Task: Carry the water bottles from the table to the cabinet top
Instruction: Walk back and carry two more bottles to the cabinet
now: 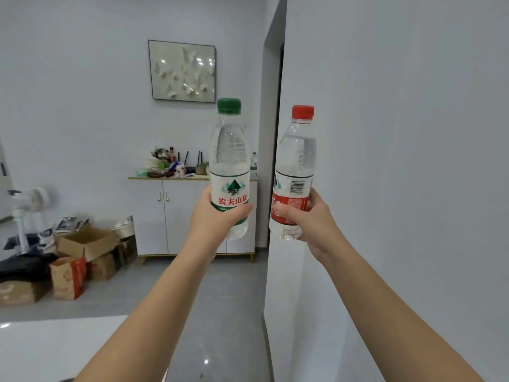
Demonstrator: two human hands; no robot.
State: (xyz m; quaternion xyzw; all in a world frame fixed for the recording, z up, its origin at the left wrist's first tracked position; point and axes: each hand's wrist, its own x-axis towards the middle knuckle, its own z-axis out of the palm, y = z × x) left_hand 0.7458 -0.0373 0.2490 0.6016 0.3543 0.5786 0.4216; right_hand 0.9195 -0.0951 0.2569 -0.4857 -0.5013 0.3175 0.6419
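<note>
Midway through the carry, the left hand (217, 216) grips a green-capped water bottle (229, 150), the right hand (308, 219) a red-capped water bottle (296, 161); next, cross to the cluttered cabinet top (165, 178) and find bare space.

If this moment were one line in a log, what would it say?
stage: carrying | left hand: green-capped bottle, upright | right hand: red-capped bottle, slightly tilted | cabinet: ahead, top cluttered, not reached

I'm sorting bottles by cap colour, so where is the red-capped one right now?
The red-capped water bottle is upright in the right hand, right of the green-capped water bottle, in front of the white wall.
</note>
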